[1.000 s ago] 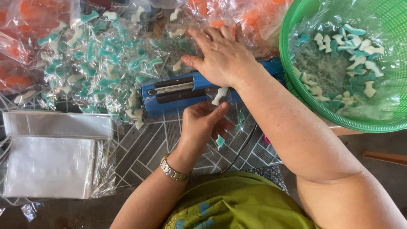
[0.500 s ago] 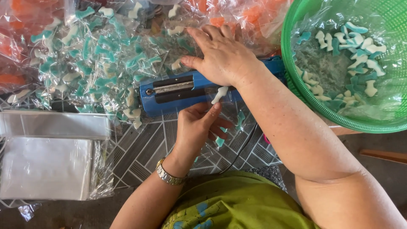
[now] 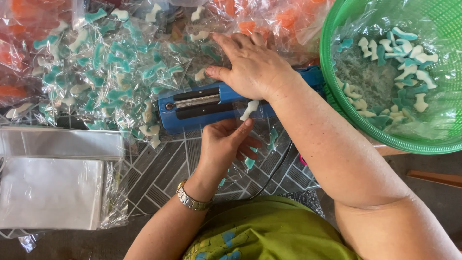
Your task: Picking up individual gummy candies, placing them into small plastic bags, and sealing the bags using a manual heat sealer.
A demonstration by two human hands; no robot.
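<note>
The blue heat sealer (image 3: 202,105) lies with its long axis running left to right across the middle of the scene, and everything hinges on the small clear bag (image 3: 250,126) that crosses its near edge. The right hand (image 3: 250,65) lies flat on the sealer's arm from the far side, fingers spread and pointing left, palm down on the blue bar. The left hand (image 3: 224,144) comes up from the near side, just below the sealer, fingers pinched together on the bag's near end; it is the nearer hand to the bag. 1 white candy (image 3: 250,110) sits in the bag right at the sealing strip, and a teal one (image 3: 249,162) lies lower, by the left fingers.

Far and left, a heap of sealed candy bags (image 3: 106,67) crowds against the sealer's left end. To the right a green basket (image 3: 332,96) holds loose white and teal candies. At the near left lies a stack of empty clear bags (image 3: 50,192) on the patterned floor (image 3: 163,168). A black cord (image 3: 279,166) trails toward the near side, under the right forearm.
</note>
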